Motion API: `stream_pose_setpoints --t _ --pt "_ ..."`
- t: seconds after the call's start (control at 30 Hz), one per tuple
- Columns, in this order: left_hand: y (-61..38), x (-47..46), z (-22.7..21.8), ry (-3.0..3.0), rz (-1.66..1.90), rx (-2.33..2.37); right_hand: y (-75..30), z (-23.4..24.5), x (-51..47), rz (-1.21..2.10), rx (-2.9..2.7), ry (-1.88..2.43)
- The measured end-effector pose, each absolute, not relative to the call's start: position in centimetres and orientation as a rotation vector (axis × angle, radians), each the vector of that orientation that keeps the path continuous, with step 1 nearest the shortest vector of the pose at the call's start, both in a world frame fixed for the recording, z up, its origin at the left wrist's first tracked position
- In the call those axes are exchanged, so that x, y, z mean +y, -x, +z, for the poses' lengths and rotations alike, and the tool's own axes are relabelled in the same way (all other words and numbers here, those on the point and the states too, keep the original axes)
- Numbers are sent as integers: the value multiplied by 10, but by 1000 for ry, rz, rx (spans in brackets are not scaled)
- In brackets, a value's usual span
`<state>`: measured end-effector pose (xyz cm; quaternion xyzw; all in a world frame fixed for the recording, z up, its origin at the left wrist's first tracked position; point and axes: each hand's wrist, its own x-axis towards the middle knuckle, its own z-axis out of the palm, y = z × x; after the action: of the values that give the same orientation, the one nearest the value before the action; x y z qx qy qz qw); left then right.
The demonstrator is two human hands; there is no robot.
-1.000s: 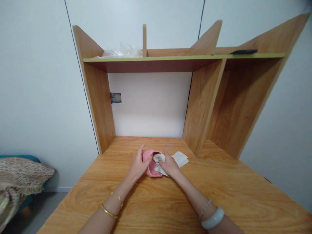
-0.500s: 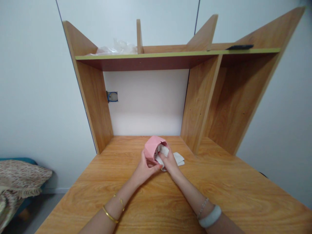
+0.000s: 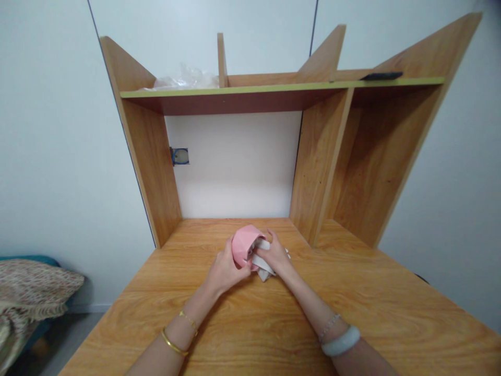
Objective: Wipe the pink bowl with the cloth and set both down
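Observation:
My left hand (image 3: 227, 267) is closed around a pink, faceted, bowl-like container (image 3: 245, 241) over the desk. The container is tipped on its side, and its opening faces right and toward me. Thumb in front and fingers behind, the left hand grips its lower left side. At the opening, my right hand (image 3: 275, 255) pinches a white cloth (image 3: 264, 265), with the fingertips partly inside the rim. One part of the cloth hangs below the container, and a corner shows behind the right hand. What lies deeper inside the container is hidden.
Around the hands spreads a wooden desk (image 3: 250, 324). A wooden hutch (image 3: 235, 99) rises behind, bearing a clear plastic bag (image 3: 186, 79) and a flat black item (image 3: 381, 76). An uncovered wall socket box (image 3: 180, 156) shows at the back. Left stands bedding (image 3: 35, 284).
My right hand has shifted slightly right, with its fingers lifting at the rim. More cloth now hangs below the opening. The container has turned a little in my left hand.

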<state>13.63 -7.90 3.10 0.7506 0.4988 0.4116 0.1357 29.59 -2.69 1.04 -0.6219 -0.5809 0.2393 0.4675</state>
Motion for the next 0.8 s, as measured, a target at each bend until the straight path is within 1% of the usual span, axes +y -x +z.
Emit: stream_pose_setpoints --t 0.2,0.33,0.4,0.57,0.7,0.8 --pt "-134 -81 38 -2284 986 1583 -293 28 -45 212 -1613 1742" --pt "-130 -83 42 -2343 922 1613 -292 28 -50 55 -1679 1746" --pt "-128 -83 43 -2372 934 1590 -293 25 -49 88 -1694 1719" --pt "-123 -80 38 -2355 1015 1542 -292 18 -43 354 -1723 1489" --pt "-122 -75 31 -2255 1132 1518 -290 17 -41 398 -1632 1442" --pt "-122 -69 26 -2174 1284 1382 -289 16 -40 442 -1512 1415"
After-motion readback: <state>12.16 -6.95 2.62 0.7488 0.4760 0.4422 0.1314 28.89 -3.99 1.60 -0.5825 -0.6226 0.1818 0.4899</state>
